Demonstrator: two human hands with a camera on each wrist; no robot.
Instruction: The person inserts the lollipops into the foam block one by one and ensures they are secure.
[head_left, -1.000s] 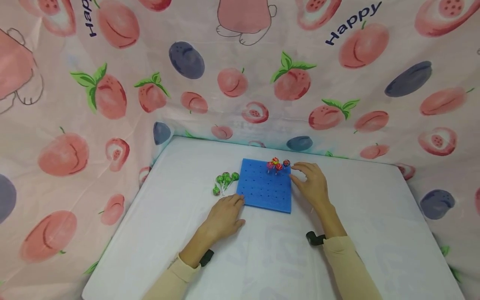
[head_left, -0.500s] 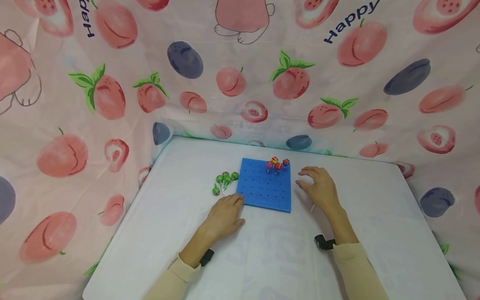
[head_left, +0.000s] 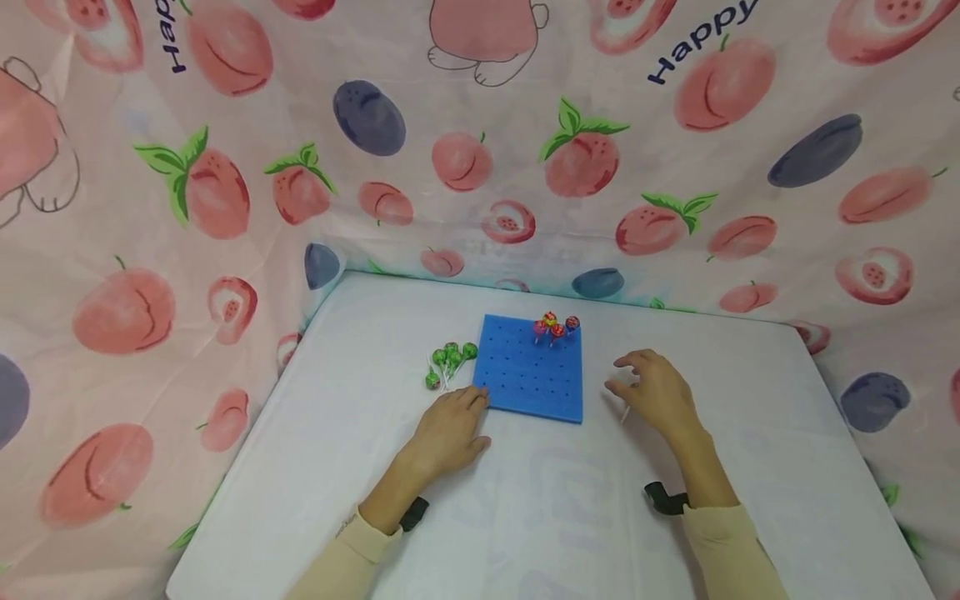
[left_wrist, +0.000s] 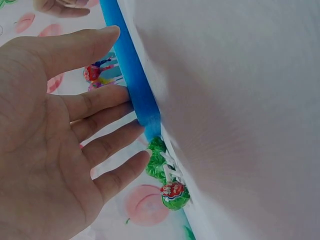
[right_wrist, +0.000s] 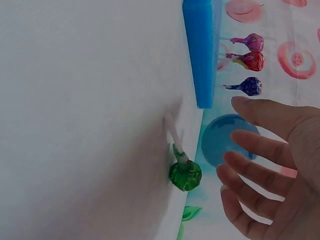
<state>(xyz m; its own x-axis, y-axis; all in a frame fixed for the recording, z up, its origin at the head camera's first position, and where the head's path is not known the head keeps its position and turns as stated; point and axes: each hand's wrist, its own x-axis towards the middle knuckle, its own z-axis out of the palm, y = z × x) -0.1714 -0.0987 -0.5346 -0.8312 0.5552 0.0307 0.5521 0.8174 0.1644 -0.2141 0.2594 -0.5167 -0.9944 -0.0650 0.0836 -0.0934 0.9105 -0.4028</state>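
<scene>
A blue foam board (head_left: pixel 525 379) with rows of small holes lies on the table. Several lollipops (head_left: pixel 557 332) in red, yellow, pink and dark blue wrappers stand upright in its far right corner. My left hand (head_left: pixel 446 433) rests with straight fingers on the board's near left corner. Left of the board lies a bunch of green lollipops (head_left: pixel 452 357). My right hand (head_left: pixel 660 396) hovers to the right of the board, fingers relaxed and holding nothing. Below it one green lollipop (right_wrist: pixel 185 175) lies on the table; in the head view the hand hides all but its white stick.
The white table (head_left: pixel 525 517) backs onto a fruit-printed curtain (head_left: pixel 480 108), which also hangs along the left and right sides. A black wrist camera (head_left: pixel 663 498) shows by the right sleeve.
My right hand has drawn away from the board's right edge, to the right and toward me. The left hand and the lollipops stay where they were.
</scene>
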